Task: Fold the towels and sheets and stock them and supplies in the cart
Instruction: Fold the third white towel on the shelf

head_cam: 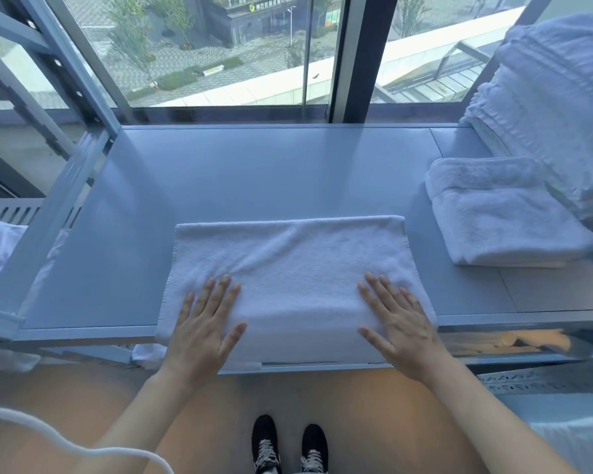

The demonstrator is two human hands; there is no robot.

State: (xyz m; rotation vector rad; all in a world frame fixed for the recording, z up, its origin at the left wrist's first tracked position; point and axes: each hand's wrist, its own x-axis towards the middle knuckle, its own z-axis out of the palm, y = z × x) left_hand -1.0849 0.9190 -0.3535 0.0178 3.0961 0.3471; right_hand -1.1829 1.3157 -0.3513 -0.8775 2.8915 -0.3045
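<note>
Overhang may drag the towel (288,268) off the counter (254,172) once the flat, open left hand (199,330) and right hand (396,331) lift.

Towel (288,261) on shelf (254,172) front-centre; folded towel (504,220) right, linen stack (558,107) behind it

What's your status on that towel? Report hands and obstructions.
Left hand and right hand flat, fingers straight, pressing white towel on shelf. Folded towel apart, right. Nothing blocking.
</note>
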